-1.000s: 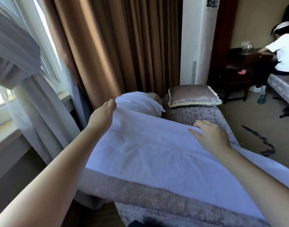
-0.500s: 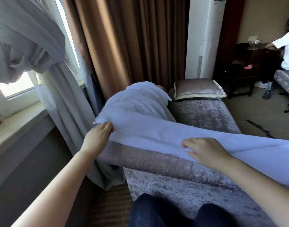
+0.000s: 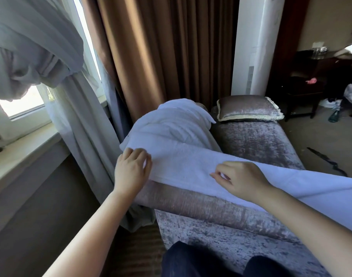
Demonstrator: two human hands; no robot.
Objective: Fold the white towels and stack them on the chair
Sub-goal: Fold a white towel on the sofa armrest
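Two hands on one white towel (image 3: 191, 162), lying folded lengthwise across the velvet chaise (image 3: 191, 206). Your R hand (image 3: 243, 180) pinches its near edge; L hand (image 3: 132, 170) sits on the left end, can't tell if gripping. First fold looks done, so next probably means bringing one end over the other w/ edges matched.

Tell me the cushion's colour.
The cushion is silvery taupe velvet with cream fringe trim, head view.

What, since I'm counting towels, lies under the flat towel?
The chair's velvet armrest shows below the flat towel; a crumpled towel sits behind. Anything else beneath is covered.
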